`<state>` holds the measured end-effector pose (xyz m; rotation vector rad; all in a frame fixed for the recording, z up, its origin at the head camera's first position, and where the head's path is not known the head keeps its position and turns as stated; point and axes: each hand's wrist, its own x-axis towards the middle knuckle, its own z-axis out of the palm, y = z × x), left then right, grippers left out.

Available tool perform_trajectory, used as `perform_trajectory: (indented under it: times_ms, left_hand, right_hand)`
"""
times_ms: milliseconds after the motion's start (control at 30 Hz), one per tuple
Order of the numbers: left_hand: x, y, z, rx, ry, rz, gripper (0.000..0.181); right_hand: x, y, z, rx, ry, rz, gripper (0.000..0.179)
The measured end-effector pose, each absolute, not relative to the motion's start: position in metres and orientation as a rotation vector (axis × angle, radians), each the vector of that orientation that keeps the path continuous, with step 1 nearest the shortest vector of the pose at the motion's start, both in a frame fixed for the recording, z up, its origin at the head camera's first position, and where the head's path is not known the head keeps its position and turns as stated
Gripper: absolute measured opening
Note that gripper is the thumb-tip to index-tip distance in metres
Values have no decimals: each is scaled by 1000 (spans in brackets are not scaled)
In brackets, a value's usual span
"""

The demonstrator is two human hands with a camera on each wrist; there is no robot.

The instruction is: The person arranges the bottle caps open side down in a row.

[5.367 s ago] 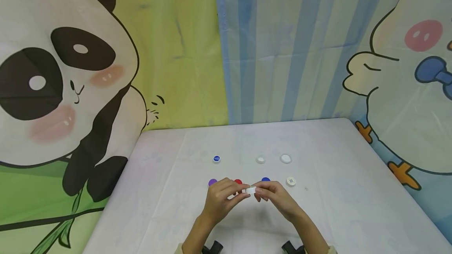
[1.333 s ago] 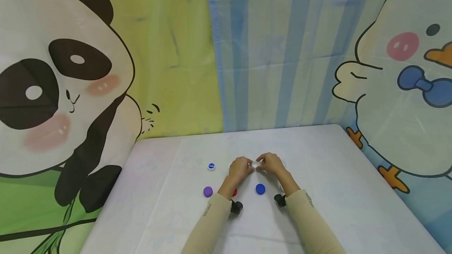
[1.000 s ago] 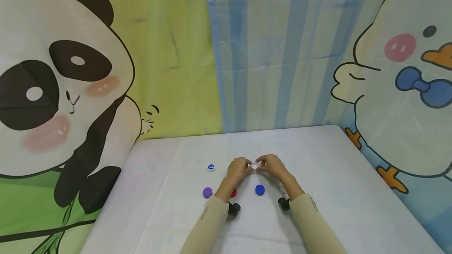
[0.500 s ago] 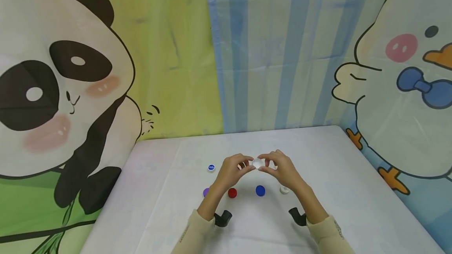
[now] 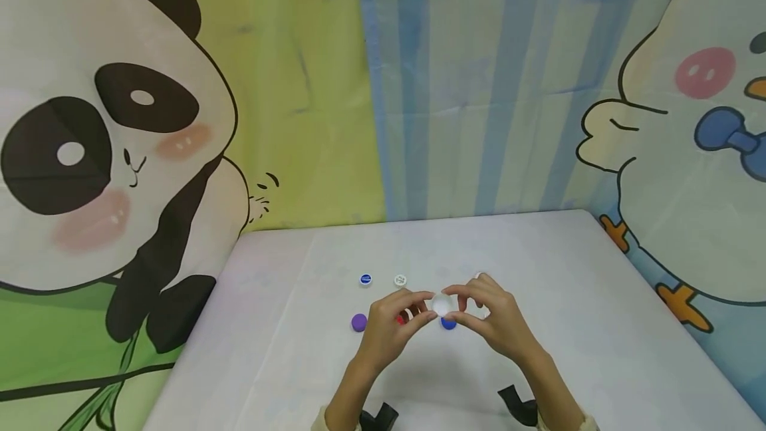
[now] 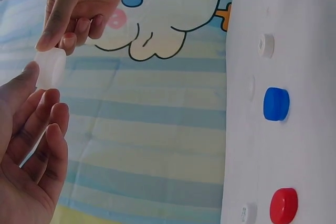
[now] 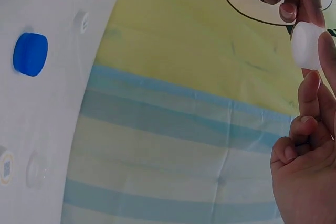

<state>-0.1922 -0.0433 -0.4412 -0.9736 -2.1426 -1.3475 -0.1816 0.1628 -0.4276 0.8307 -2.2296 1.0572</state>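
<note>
A white, slightly translucent bottle cap (image 5: 441, 305) is held up above the table between both hands. My left hand (image 5: 387, 328) pinches its left edge between thumb and fingers; my right hand (image 5: 498, 318) pinches the right edge the same way. In the left wrist view the pale cap (image 6: 51, 68) spans the gap between the two hands. From the right wrist, the same cap (image 7: 307, 45) shows its smooth side. Behind the hands lie a blue cap (image 5: 449, 324) and a red cap (image 5: 399, 319), each partly covered in the head view.
On the white table (image 5: 287, 364) lie a purple cap (image 5: 359, 322), a blue-and-white cap (image 5: 366, 279) and a white marked cap (image 5: 400, 281). The right wrist view adds a clear cap (image 7: 37, 170) and a white cap with a square mark (image 7: 6, 167). Printed curtains (image 5: 311, 98) hang behind.
Both hands have lifted the white cap from the back row and drawn it nearer to the person. The white marked cap at the back is now uncovered. The head view has shifted slightly.
</note>
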Motion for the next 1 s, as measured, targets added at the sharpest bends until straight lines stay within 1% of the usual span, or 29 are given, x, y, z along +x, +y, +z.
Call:
perform_trajectory:
  times_ms: [133, 433, 633, 733, 867, 1000]
  left_hand:
    - [-186, -43, -444, -945, -2158, -1397, 21]
    - [-183, -44, -449, -941, -2173, -1366, 21]
    - [-183, -44, -449, -923, -2194, -1444, 24]
    - [-183, -46, -448, -840, -2278, -1630, 27]
    - [-184, -49, -447, -621, -2441, -1908, 26]
    - [-185, -49, -446, -513, -2519, -2033, 23]
  right_hand:
    - [-178, 162, -431, 858, -2179, 1059, 38]
    - [-176, 161, -440, 859, -2168, 1090, 37]
    - [-173, 160, -437, 836, -2181, 1104, 36]
    - [-173, 160, -438, 836, -2166, 1098, 37]
    - [-176, 160, -442, 854, -2128, 1071, 38]
    - [-176, 159, -443, 871, -2127, 1066, 39]
